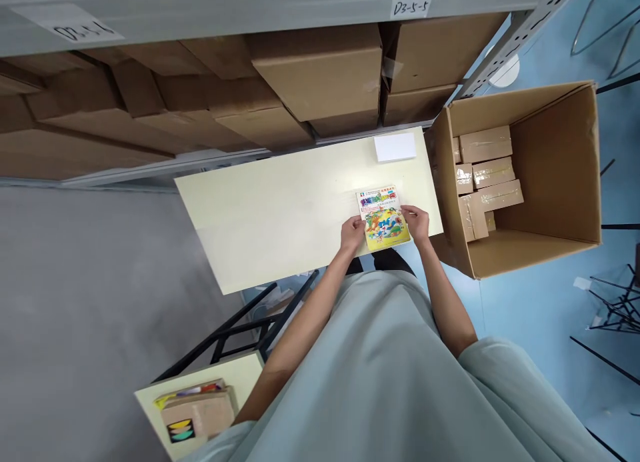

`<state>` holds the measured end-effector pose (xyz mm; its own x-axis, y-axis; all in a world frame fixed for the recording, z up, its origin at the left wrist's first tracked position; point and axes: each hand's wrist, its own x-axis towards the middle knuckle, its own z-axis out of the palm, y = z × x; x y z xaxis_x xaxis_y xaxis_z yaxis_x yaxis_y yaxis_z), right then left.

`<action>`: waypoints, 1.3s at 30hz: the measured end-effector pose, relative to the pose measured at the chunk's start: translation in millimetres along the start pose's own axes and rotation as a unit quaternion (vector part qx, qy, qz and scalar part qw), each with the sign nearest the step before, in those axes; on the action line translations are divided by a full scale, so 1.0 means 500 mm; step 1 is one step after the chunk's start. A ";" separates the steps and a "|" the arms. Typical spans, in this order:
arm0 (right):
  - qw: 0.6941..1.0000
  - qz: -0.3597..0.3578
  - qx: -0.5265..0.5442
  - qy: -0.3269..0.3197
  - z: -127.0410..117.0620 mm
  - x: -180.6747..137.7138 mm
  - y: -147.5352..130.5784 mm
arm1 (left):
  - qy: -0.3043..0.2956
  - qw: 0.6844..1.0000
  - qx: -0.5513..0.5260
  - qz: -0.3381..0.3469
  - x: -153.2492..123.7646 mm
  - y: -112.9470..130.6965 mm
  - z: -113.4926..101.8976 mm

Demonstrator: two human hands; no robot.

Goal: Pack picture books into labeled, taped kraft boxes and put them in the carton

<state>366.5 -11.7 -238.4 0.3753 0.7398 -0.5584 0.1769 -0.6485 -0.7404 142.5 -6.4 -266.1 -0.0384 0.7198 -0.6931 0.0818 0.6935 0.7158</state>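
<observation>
Pinches by its opposite side edges, with left hand (pixel 353 234) and right hand (pixel 417 222) apart, a picture-covered booklet (pixel 385 221) at the cream tabletop's (pixel 280 212) near right edge, probably light, bendable and slick, best supported along both sides.

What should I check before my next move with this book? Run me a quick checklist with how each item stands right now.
1. Left hand at the left edge of the book: ok.
2. Right hand at the book's right edge: ok.
3. Illustrated cover facing up: ok.
4. Book well back from the near edge of the table: not ok, its lower end is right at that edge.
5. White block clear of the book: ok, a gap shows between them.
6. Book's back cover undamaged: cannot tell, it faces away from the camera.
</observation>
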 end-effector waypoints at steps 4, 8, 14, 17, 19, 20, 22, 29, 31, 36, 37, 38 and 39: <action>0.998 -0.016 -0.055 -0.010 0.001 0.029 -0.016 | 0.027 0.999 0.022 0.012 0.016 0.009 0.011; 0.996 -0.022 -0.084 -0.020 -0.006 0.034 -0.019 | 0.051 0.998 0.029 0.014 0.019 0.013 0.019; 0.996 -0.062 -0.059 -0.032 -0.014 0.026 -0.028 | 0.059 0.996 0.023 0.065 0.015 0.012 0.007; 0.996 -0.059 -0.060 -0.031 -0.005 0.037 -0.031 | 0.063 0.995 0.052 0.063 0.027 0.016 0.007; 0.996 -0.048 -0.072 -0.027 0.003 0.048 -0.029 | 0.073 0.992 0.090 0.047 0.037 0.020 0.012; 0.995 -0.044 -0.080 -0.024 0.005 0.052 -0.027 | 0.077 0.990 0.108 0.042 0.041 0.021 0.015; 0.994 -0.043 -0.096 -0.020 0.007 0.058 -0.022 | 0.083 0.987 0.133 0.045 0.046 0.021 0.022; 0.973 -0.059 -0.221 0.038 -0.006 0.062 -0.021 | 0.107 0.982 0.130 0.082 0.039 0.006 0.037; 0.959 -0.049 -0.275 0.050 -0.002 0.064 -0.027 | 0.129 0.978 0.133 0.099 0.036 0.002 0.042; 0.925 -0.038 -0.378 0.027 0.019 0.071 -0.042 | 0.160 0.971 0.132 0.121 0.033 -0.007 0.051; 0.919 -0.044 -0.391 0.020 0.021 0.072 -0.045 | 0.162 0.971 0.129 0.122 0.033 -0.009 0.052; 0.915 -0.048 -0.401 0.013 0.021 0.073 -0.047 | 0.164 0.971 0.126 0.123 0.034 -0.010 0.051; 0.912 -0.051 -0.407 0.006 0.020 0.074 -0.048 | 0.164 0.971 0.122 0.123 0.034 -0.012 0.051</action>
<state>367.0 33.1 -245.0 0.3277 0.8054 -0.4938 0.8265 -0.4976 -0.2632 166.6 1.0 -284.3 -0.2999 0.8608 -0.4113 0.3605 0.5014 0.7865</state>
